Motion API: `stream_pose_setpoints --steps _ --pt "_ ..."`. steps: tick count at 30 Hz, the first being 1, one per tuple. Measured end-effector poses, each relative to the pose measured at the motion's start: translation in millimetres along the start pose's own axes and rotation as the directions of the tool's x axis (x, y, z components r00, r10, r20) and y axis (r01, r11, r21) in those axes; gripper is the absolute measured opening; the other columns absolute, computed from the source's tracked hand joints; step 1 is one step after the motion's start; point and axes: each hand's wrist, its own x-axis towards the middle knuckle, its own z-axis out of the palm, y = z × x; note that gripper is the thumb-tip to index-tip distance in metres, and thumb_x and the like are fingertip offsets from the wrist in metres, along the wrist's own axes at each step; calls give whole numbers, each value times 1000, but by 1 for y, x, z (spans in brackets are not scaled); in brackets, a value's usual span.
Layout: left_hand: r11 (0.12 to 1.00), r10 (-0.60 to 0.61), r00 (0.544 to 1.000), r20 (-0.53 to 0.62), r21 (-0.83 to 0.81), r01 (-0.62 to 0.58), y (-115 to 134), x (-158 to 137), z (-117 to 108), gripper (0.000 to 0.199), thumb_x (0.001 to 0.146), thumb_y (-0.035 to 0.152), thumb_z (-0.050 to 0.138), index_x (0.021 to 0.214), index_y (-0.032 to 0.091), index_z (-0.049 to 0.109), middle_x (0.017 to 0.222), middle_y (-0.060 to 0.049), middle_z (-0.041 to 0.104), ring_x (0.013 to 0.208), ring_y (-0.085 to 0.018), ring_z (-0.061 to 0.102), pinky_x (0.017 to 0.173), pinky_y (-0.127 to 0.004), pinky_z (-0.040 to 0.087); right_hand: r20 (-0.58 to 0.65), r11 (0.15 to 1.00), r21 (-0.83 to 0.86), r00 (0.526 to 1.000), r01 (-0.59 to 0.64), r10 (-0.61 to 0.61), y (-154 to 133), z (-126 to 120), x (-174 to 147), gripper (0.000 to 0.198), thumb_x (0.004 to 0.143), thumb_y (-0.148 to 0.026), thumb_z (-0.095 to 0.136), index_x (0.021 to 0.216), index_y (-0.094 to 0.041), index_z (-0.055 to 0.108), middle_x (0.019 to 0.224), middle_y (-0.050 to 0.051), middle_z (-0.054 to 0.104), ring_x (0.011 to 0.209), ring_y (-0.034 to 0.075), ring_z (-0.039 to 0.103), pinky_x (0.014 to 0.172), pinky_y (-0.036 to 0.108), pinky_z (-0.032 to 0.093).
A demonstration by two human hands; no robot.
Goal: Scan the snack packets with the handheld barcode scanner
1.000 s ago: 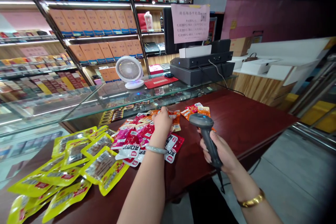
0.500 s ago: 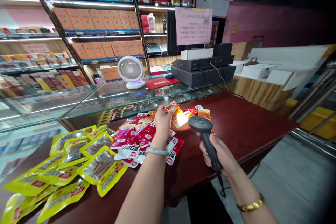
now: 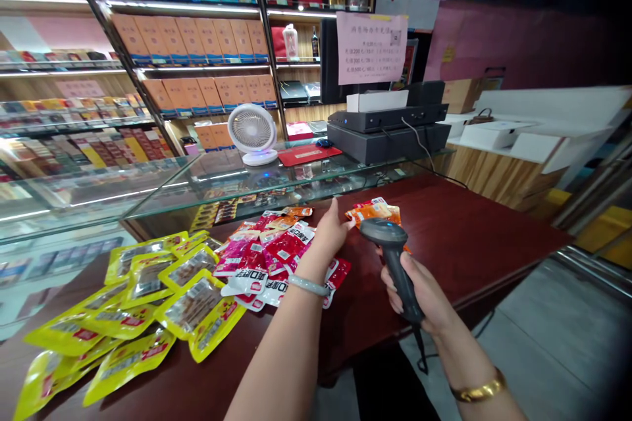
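My right hand (image 3: 417, 293) is wrapped round the handle of a black barcode scanner (image 3: 394, 263), its head pointing left over the table. My left hand (image 3: 333, 230) reaches forward with thumb and fingers apart and nothing visible between them. Its fingertips are close to a small pile of orange and red snack packets (image 3: 378, 212); whether they touch is unclear. Left of that wrist lies a heap of pink and red snack packets (image 3: 284, 253), with a few orange ones at its back. Several yellow snack packets (image 3: 192, 306) spread over the table's left side.
The dark red table (image 3: 474, 230) adjoins a glass display counter (image 3: 197, 194). On the counter stand a white fan (image 3: 253, 128), a red mat (image 3: 309, 155) and a black cash drawer (image 3: 385, 141). Shelves of orange boxes (image 3: 187, 39) rise behind. The scanner's cable (image 3: 421, 348) hangs below it.
The orange packet that my left hand held under the scanner's light has left its fingers. That hand has moved right and opened. The bright light spot is gone; my right hand still holds the scanner.
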Motion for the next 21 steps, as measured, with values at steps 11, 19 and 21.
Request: stream_pose_setpoints --steps 11,19,21 --pt "759 -181 929 322 647 -76 1 -7 -64 18 62 37 80 77 28 77 105 -12 72 109 -34 59 97 -48 39 2 1000 18 1000 -11 11 -2 0 0 41 94 -52 49 117 -19 55 61 -5 51 35 7 45 34 20 41" --pt "761 -66 960 271 636 -127 -4 -4 -61 15 69 39 74 75 26 73 102 -8 72 109 -29 58 100 -45 36 -11 1000 3 1000 -19 19 -2 0 0 45 90 -56 54 117 -20 57 60 -6 52 34 8 45 34 20 41" --pt "771 -76 963 259 627 -108 -3 -5 -66 19 69 39 75 83 28 74 105 -8 72 111 -29 57 101 -45 35 -13 1000 7 1000 -22 22 -2 0 0 46 89 -57 55 117 -21 57 60 -6 52 34 8 45 34 20 41"
